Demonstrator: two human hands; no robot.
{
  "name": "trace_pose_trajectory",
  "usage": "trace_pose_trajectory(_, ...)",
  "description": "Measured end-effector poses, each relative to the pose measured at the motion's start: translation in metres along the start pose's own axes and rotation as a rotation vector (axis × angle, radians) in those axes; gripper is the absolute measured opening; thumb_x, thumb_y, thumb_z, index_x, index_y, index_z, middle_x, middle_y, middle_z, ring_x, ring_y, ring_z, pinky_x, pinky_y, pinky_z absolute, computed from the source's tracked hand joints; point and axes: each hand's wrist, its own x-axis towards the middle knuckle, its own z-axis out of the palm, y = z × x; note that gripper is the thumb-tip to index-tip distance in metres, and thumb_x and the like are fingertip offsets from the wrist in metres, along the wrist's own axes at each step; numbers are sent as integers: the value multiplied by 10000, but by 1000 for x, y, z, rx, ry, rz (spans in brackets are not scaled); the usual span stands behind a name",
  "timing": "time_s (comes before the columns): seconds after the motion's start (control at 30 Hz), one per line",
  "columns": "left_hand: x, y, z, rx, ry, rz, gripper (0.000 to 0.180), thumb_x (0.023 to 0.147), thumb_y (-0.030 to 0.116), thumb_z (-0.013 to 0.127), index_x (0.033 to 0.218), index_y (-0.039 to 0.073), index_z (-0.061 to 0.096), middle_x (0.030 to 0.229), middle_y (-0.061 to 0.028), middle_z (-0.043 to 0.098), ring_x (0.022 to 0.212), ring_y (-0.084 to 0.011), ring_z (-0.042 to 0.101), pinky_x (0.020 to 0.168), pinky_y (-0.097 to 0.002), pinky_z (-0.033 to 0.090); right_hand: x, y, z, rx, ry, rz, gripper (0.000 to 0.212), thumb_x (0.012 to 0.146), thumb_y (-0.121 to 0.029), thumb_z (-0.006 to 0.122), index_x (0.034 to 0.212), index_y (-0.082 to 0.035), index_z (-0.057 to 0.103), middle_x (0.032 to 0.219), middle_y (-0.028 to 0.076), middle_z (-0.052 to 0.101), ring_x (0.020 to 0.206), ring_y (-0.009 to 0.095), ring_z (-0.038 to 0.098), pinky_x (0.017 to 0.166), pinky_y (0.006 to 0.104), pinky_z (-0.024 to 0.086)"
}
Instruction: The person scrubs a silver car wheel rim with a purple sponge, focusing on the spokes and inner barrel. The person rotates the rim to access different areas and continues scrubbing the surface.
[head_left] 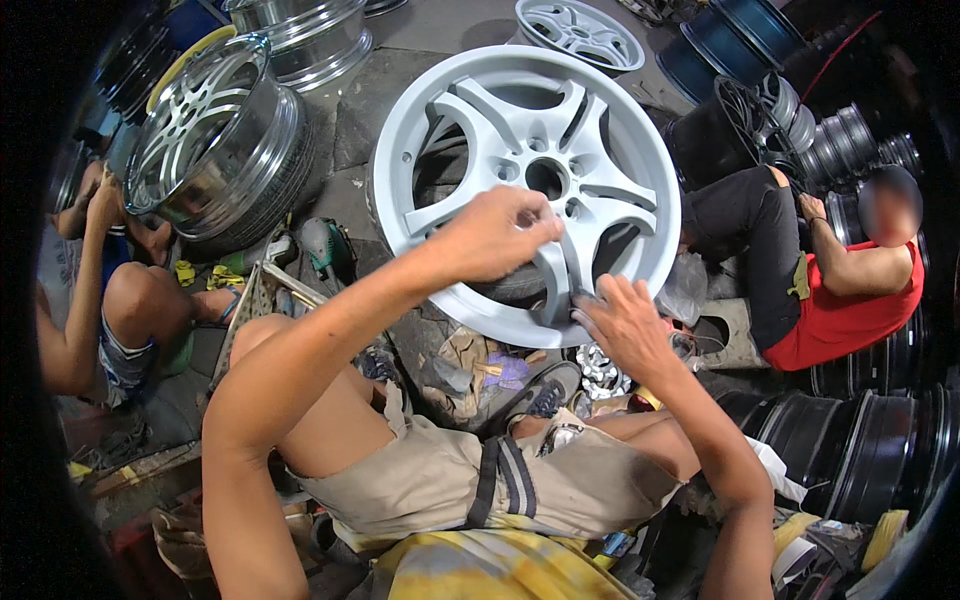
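A light grey alloy wheel rim [398, 190] with paired spokes and a round centre hole lies before me, on top of what looks like a tyre. Over its lower left spokes is my left hand [500, 232], fingers curled together near the hub; whatever they may hold is hidden. My right hand [632, 328] bends over the rim's lower edge, its fingertips pressed to the bottom spoke. A small dark piece seems to sit under those fingertips, too small to name.
At the left stands a chrome wheel with a tyre [270, 185], near a green power tool [328, 250]. One person [75, 300] sits at the left, another in a red top [850, 300] at the right. Black wheel rims [850, 450] are stacked at the lower right. Another grey rim [622, 45] lies beyond.
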Motion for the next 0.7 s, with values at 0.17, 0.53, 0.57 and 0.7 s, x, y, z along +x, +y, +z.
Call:
trace_pose_trajectory(0.17,-13,11,-14,131,95,97,340,955,286,693,948,-51,740,869,-251,717,817,-376,703,793,-445,536,-1,-36,16,167,-181,485,270,1031,-206,592,939,-12,756,946,181,601,932,370,606,784,535,391)
trace_pose_trajectory(0.53,3,27,-65,285,189,130,346,1018,273,672,984,-66,731,841,-96,676,779,-135,596,734,-333,504,61,3,48,642,369,681,448,1111,-308,524,885,42,687,636,78,482,584,232,486,580,403,395)
trace_pose_trajectory(0.57,0,26,-71,310,206,107,350,1018,277,672,986,-67,730,832,-97,674,773,-136,594,734,-336,505,73,3,30,934,355,684,436,1116,-308,523,929,40,709,647,42,450,602,188,442,584,390,391)
trace_pose_trajectory(0.7,4,20,-89,366,272,65,359,1015,281,667,986,-73,720,808,-100,676,752,-143,592,739,-346,512,79,16,4,643,450,486,339,1103,-239,537,1139,0,776,782,57,495,699,211,469,678,393,417)
